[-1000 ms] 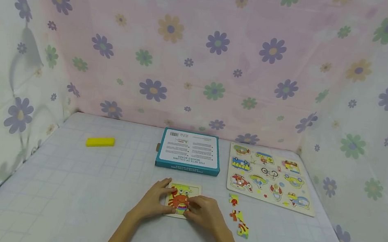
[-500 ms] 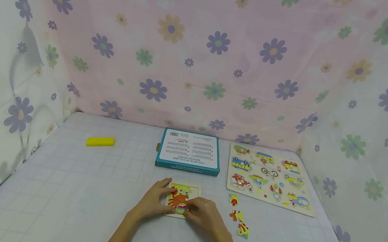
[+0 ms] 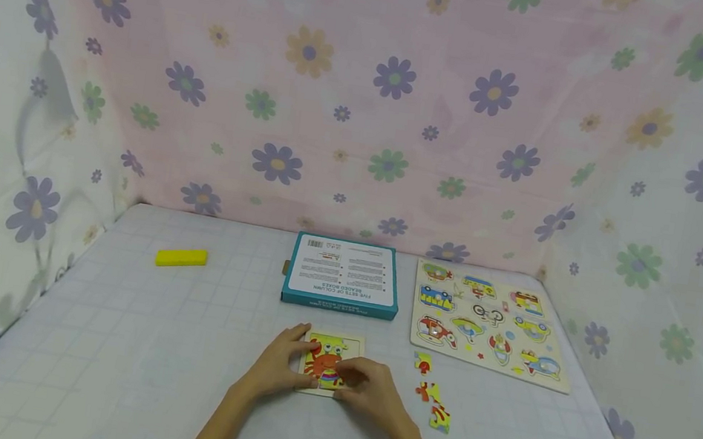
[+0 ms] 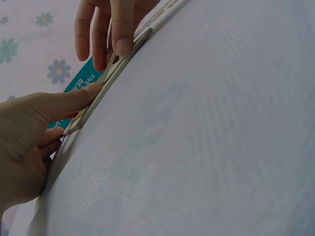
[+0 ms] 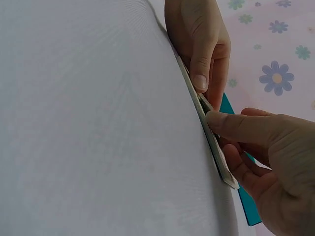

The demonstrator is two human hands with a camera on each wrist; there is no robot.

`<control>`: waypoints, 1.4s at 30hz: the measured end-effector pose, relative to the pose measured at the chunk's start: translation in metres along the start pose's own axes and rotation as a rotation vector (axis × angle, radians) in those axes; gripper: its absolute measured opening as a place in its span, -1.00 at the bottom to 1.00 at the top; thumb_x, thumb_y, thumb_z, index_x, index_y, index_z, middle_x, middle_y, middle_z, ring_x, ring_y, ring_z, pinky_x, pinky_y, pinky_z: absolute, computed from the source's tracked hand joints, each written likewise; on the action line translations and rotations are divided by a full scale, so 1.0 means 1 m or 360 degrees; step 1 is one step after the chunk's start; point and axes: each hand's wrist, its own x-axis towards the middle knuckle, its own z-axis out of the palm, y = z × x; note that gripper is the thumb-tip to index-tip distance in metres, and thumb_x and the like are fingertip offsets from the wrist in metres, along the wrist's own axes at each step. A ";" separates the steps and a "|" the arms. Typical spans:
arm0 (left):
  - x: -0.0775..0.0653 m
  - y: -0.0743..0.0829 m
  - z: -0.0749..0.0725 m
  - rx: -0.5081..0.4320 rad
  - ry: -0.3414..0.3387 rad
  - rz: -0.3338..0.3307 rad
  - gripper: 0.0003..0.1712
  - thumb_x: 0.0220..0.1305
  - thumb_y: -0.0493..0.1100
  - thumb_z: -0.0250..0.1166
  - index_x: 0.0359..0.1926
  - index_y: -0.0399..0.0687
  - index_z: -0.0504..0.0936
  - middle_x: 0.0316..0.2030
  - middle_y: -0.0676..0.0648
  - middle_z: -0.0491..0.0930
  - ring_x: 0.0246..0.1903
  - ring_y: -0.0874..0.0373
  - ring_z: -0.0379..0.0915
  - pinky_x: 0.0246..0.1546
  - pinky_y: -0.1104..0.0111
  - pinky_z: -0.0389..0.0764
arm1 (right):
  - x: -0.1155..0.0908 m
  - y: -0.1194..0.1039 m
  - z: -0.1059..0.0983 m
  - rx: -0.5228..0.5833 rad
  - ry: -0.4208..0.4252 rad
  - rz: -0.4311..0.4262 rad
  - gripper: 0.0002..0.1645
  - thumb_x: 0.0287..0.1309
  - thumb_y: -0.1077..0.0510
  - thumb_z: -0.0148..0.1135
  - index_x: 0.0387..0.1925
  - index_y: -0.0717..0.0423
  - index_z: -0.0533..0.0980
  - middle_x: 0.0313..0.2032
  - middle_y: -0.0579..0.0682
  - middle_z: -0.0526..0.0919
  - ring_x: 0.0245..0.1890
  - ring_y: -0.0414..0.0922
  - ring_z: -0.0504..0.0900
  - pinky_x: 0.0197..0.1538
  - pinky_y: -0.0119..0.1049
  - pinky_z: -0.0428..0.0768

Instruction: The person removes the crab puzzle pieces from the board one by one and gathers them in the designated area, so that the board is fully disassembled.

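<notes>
A small square wooden crab jigsaw puzzle (image 3: 326, 360) lies on the table in front of me. My left hand (image 3: 277, 364) holds its frame (image 3: 354, 341) at the left side, index finger over the upper part and thumb at the near edge. My right hand (image 3: 373, 389) is over the lower right part, thumb and index finger pinching a puzzle piece (image 5: 205, 102) that stands tilted above the frame in the right wrist view. The fingers partly hide that piece. Rainbow stripes show on the puzzle between the two hands.
Several loose puzzle pieces (image 3: 428, 392) lie right of the right hand. Behind them is a wooden vehicle peg board (image 3: 492, 322). A teal-edged box (image 3: 344, 272) lies behind the puzzle, and a yellow block (image 3: 182, 257) at the far left. Flowered cloth (image 3: 336, 135) surrounds the table.
The right hand's fingers have shifted slightly over the lower right of the puzzle, the thumb moving a little down. The left hand stays in place on the frame.
</notes>
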 end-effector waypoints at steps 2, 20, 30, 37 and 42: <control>0.000 0.000 0.000 -0.0001 -0.0001 -0.0007 -0.30 -0.14 0.01 0.52 0.06 -0.21 0.59 0.31 -0.28 0.26 0.34 -0.23 0.06 0.33 -0.09 0.06 | 0.000 0.001 0.001 0.0026 0.0009 0.0020 -0.63 -0.06 0.24 0.43 -0.14 0.22 0.60 -0.21 0.02 0.69 -0.32 -0.21 0.59 -0.21 -0.42 0.61; -0.001 0.001 0.001 0.0010 -0.0005 -0.0030 -0.30 -0.10 0.02 0.50 0.07 -0.22 0.58 0.31 -0.28 0.25 0.35 -0.22 0.04 0.34 -0.08 0.04 | 0.001 0.003 0.003 0.0359 -0.0004 0.0191 -0.64 -0.01 0.22 0.40 -0.14 0.31 0.59 -0.20 0.14 0.67 -0.34 -0.20 0.63 -0.22 -0.41 0.64; -0.001 0.001 0.001 0.0005 -0.0007 -0.0043 -0.30 -0.10 0.03 0.50 0.08 -0.19 0.58 0.32 -0.26 0.24 0.35 -0.23 0.03 0.33 -0.10 0.04 | 0.009 0.002 -0.003 0.0221 -0.0072 0.0232 -0.59 -0.03 0.16 0.42 -0.14 0.31 0.60 -0.21 0.12 0.69 -0.35 -0.22 0.60 -0.26 -0.48 0.60; -0.002 0.002 0.001 -0.0001 -0.0007 -0.0029 -0.30 -0.11 0.02 0.50 0.07 -0.23 0.58 0.32 -0.28 0.24 0.35 -0.23 0.04 0.34 -0.09 0.03 | 0.011 -0.003 -0.008 0.0290 -0.0157 0.0243 -0.55 -0.08 0.24 0.44 -0.11 0.36 0.57 -0.20 0.17 0.67 -0.40 -0.18 0.56 -0.33 -0.49 0.55; -0.002 0.002 0.001 -0.0006 -0.0001 -0.0016 -0.30 -0.12 0.02 0.51 0.06 -0.23 0.59 0.31 -0.30 0.24 0.34 -0.23 0.04 0.33 -0.10 0.04 | 0.008 -0.002 -0.010 0.0406 -0.0167 0.0254 -0.61 -0.04 0.26 0.39 -0.13 0.36 0.58 -0.20 0.19 0.67 -0.38 -0.24 0.56 -0.28 -0.50 0.57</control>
